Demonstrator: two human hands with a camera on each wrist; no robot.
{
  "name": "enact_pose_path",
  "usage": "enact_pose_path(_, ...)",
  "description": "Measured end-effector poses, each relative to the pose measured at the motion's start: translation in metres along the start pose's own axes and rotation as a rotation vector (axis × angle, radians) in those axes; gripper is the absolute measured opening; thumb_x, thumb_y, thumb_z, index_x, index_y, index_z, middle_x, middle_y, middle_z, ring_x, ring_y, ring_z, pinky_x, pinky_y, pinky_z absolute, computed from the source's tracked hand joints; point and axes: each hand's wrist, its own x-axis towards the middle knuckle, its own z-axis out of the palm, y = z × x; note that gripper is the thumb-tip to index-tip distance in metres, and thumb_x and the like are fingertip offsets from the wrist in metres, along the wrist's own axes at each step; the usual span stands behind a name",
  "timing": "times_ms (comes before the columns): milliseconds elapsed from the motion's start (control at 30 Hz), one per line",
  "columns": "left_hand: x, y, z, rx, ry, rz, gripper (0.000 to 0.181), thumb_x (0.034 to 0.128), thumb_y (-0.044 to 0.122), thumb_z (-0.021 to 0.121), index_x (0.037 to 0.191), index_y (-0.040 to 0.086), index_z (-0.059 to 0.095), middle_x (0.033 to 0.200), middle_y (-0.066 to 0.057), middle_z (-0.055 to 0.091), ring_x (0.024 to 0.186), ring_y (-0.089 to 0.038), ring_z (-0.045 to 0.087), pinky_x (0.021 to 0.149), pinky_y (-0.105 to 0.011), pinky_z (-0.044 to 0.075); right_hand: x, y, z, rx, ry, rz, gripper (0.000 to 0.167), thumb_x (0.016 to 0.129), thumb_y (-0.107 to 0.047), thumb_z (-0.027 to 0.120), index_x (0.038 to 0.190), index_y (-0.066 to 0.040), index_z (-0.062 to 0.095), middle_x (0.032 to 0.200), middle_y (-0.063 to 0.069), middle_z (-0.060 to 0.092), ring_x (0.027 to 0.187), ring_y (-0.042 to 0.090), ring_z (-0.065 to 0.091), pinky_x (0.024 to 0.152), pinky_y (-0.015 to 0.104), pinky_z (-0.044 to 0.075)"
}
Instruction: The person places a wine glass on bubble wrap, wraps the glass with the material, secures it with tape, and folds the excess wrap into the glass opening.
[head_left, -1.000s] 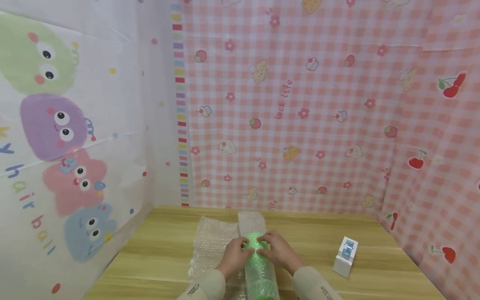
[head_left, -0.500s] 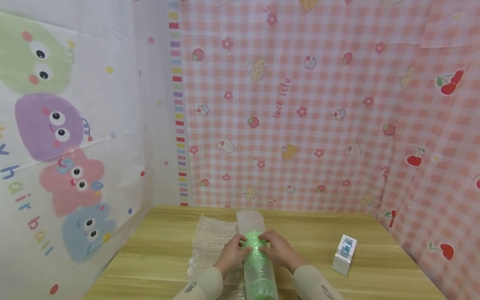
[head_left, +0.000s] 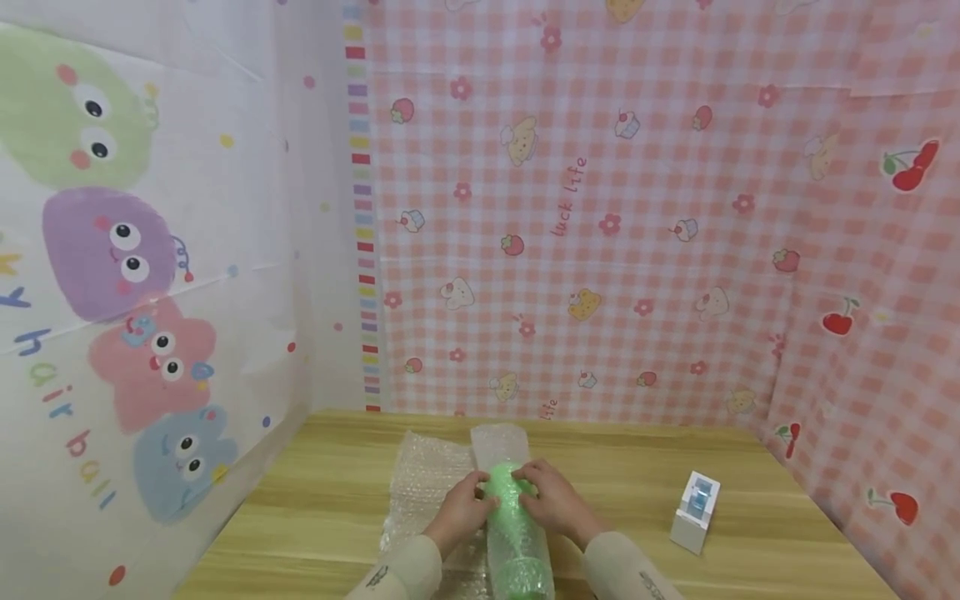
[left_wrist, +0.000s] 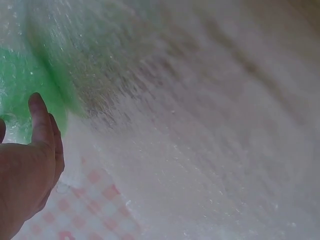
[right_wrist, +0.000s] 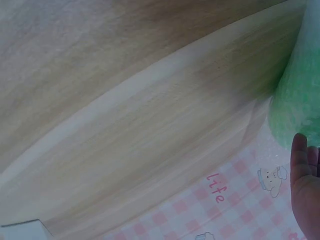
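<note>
A green, bottle-like cylinder (head_left: 510,508) rolled in clear bubble wrap lies lengthwise on the table, its exact kind blurred by the wrap. My left hand (head_left: 460,508) holds its left side, with fingers and thumb bent against the wrap. On the opposite side, my right hand (head_left: 558,498) holds it the same way. The left wrist view has the left fingers (left_wrist: 42,120) against the green part. In the right wrist view, the right fingers (right_wrist: 300,155) touch the wrapped green end. Loose bubble wrap (head_left: 427,475) spreads flat to the left, and an unfilled wrap end (head_left: 498,442) extends beyond the cylinder.
A white block (head_left: 690,521) with a clear bluish piece on top, resembling a tape dispenser, stands at right on the wooden table (head_left: 615,467). Pink checked cloth (head_left: 480,208) hangs behind and at right, and a white cartoon-printed sheet (head_left: 247,250) at left.
Both hands stay on the wrapped cylinder, with only slight shifts of the fingers. The view itself sways a little; the loose wrap and white block stay put.
</note>
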Motion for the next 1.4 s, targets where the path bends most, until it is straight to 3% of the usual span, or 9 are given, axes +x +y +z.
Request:
enact_pose_path(267, 0.008, -0.004, 0.004, -0.011, -0.010, -0.052, 0.045, 0.0952, 0.013, 0.065, 0.134, -0.002, 0.048, 0.114, -0.020, 0.060, 0.099, -0.032, 0.062, 0.079, -0.045, 0.057, -0.002, 0.006, 0.000, 0.049, -0.001, 0.041, 0.036, 0.093, -0.005, 0.065, 0.128, 0.004, 0.059, 0.127, 0.021, 0.052, 0.115, 0.043, 0.053, 0.093, 0.057, 0.049)
enact_pose_path(567, 0.013, -0.010, 0.006, -0.216, -0.030, -0.058, 0.056, 0.0953, 0.004, 0.061, 0.141, -0.010, 0.032, 0.123, -0.031, 0.046, 0.100, -0.041, 0.062, 0.078, -0.048, 0.059, -0.002, 0.006, -0.002, -0.011, -0.018, 0.028, 0.035, 0.093, -0.008, 0.067, 0.126, 0.004, 0.061, 0.129, 0.026, 0.050, 0.120, 0.046, 0.049, 0.097, 0.061, 0.044)
enact_pose_path(733, 0.019, -0.011, -0.001, -0.310, -0.121, -0.093, 0.076, 0.0927, 0.001, 0.060, 0.151, -0.010, 0.013, 0.143, -0.040, 0.030, 0.114, -0.051, 0.055, 0.085, -0.054, 0.055, -0.002, 0.000, -0.004, -0.030, -0.040, 0.042, 0.040, 0.094, -0.019, 0.069, 0.126, 0.003, 0.062, 0.124, 0.022, 0.054, 0.114, 0.042, 0.054, 0.095, 0.058, 0.046)
enact_pose_path(900, 0.026, -0.011, -0.011, -0.235, -0.209, -0.122, 0.072, 0.0916, 0.003, 0.060, 0.150, -0.012, 0.020, 0.142, -0.039, 0.037, 0.109, -0.043, 0.061, 0.085, -0.049, 0.056, 0.000, -0.005, 0.000, -0.049, -0.024, 0.041, 0.048, 0.088, -0.024, 0.076, 0.123, 0.005, 0.062, 0.119, 0.021, 0.055, 0.110, 0.040, 0.056, 0.095, 0.057, 0.047)
enact_pose_path(1000, 0.028, -0.008, -0.016, -0.121, -0.197, -0.099, 0.051, 0.0911, 0.008, 0.057, 0.137, -0.010, 0.046, 0.114, -0.023, 0.061, 0.088, -0.025, 0.064, 0.076, -0.038, 0.057, 0.000, -0.008, 0.002, -0.064, -0.008, 0.019, 0.048, 0.086, -0.023, 0.078, 0.122, 0.006, 0.062, 0.117, 0.020, 0.056, 0.108, 0.040, 0.056, 0.095, 0.056, 0.047)
enact_pose_path(1067, 0.029, -0.007, -0.018, -0.069, -0.173, -0.081, 0.037, 0.0941, 0.013, 0.053, 0.123, -0.009, 0.057, 0.095, -0.011, 0.063, 0.078, -0.016, 0.058, 0.074, -0.034, 0.054, 0.001, -0.010, 0.003, -0.068, -0.006, 0.006, 0.048, 0.086, -0.023, 0.078, 0.121, 0.006, 0.062, 0.116, 0.020, 0.057, 0.107, 0.039, 0.057, 0.095, 0.055, 0.047)
enact_pose_path(1133, 0.030, -0.005, -0.019, -0.032, -0.147, -0.071, 0.033, 0.0999, 0.021, 0.049, 0.114, -0.006, 0.064, 0.090, -0.003, 0.063, 0.078, -0.015, 0.059, 0.077, -0.035, 0.053, 0.000, -0.012, 0.003, -0.062, -0.013, 0.010, 0.048, 0.086, -0.024, 0.078, 0.121, 0.005, 0.063, 0.116, 0.018, 0.057, 0.108, 0.038, 0.057, 0.095, 0.055, 0.047)
enact_pose_path(1233, 0.034, -0.002, -0.014, -0.022, -0.112, -0.087, 0.045, 0.1036, 0.031, 0.049, 0.123, -0.008, 0.059, 0.109, -0.013, 0.066, 0.100, -0.026, 0.063, 0.095, -0.047, 0.050, -0.001, -0.012, 0.002, -0.071, -0.013, 0.015, 0.049, 0.086, -0.024, 0.078, 0.121, 0.005, 0.063, 0.116, 0.017, 0.057, 0.107, 0.037, 0.058, 0.094, 0.054, 0.048)
enact_pose_path(1400, 0.049, 0.001, -0.001, -0.015, -0.061, -0.162, 0.065, 0.1024, 0.041, 0.049, 0.140, -0.011, 0.043, 0.142, -0.031, 0.045, 0.133, -0.048, 0.039, 0.111, -0.059, 0.030, -0.003, -0.010, -0.001, -0.099, 0.020, 0.017, 0.049, 0.083, -0.024, 0.080, 0.119, 0.005, 0.064, 0.112, 0.015, 0.058, 0.103, 0.035, 0.059, 0.092, 0.053, 0.049)
